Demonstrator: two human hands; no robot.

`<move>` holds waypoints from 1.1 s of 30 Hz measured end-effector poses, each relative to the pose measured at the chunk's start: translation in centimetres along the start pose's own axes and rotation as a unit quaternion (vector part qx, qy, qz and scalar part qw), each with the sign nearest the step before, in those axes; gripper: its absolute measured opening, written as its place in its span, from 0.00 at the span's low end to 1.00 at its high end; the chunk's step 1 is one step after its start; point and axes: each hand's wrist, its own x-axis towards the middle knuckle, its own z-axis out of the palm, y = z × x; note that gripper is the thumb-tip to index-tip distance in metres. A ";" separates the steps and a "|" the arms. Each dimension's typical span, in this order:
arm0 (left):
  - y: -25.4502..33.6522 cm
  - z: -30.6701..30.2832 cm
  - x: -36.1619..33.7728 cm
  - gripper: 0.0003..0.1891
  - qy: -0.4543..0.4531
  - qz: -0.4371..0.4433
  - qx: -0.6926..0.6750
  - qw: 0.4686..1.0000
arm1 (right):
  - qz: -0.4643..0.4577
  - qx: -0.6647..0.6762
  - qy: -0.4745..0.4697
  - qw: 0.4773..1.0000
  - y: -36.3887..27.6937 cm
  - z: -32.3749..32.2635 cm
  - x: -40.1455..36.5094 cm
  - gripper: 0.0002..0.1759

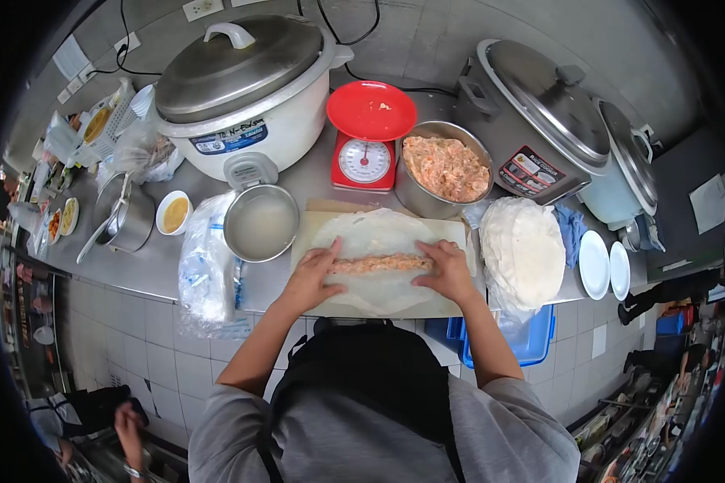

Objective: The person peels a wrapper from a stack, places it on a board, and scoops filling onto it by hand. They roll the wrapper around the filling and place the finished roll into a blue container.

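- The strip of meat filling (381, 264) lies on a thin wrapper (370, 299), its long axis running left to right, almost level and parallel to the table edge; neither end is clearly a front.
- The wrapper is roughly round and lies flat on a tan board (302, 229), which is longer from side to side.
- The filling sits between the two hands, one end beside each, and crosses near the wrapper's middle.
- The left hand (317, 272) is spread, thumb held apart from the fingers, around the strip's left end.
- The right hand (446, 270) mirrors it at the right end, also spread, thumb nearer the body and fingers farther forward.
- Beyond the board stand a red scale (364, 164) with a round dial, its numbers too small to read, and a metal pot of meat mixture (447, 167).
- The large white cooker (250, 97) at left bears a blue label with dark handwriting above it, hard to make out.
- The grey cooker (532, 121) at right has a red and black label that seems to read "RICE COOKER".
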 end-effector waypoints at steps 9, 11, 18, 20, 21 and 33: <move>-1.4 1.6 0.5 0.10 0.036 0.004 -0.041 0.999 | -0.139 -0.003 -0.035 0.990 -4.5 6.7 3.5 0.12; -1.7 0.8 0.4 0.10 0.021 0.004 -0.059 0.998 | -0.129 -0.005 -0.039 0.991 -4.4 6.4 3.7 0.09; -2.3 0.1 -0.1 0.14 0.009 0.023 0.011 1.000 | -0.165 0.042 -0.034 0.985 -6.6 7.8 4.4 0.07; -3.1 -0.4 -0.5 0.19 -0.015 0.030 0.018 0.999 | -0.145 0.022 -0.049 0.988 -5.3 7.1 4.4 0.06; -2.5 -0.8 -0.3 0.21 -0.027 0.034 0.021 0.999 | -0.136 0.011 -0.057 0.989 -4.6 6.5 4.4 0.06; 1.5 6.5 3.8 0.20 -0.067 0.090 0.120 0.986 | -0.074 0.088 -0.008 0.993 1.3 2.8 2.3 0.06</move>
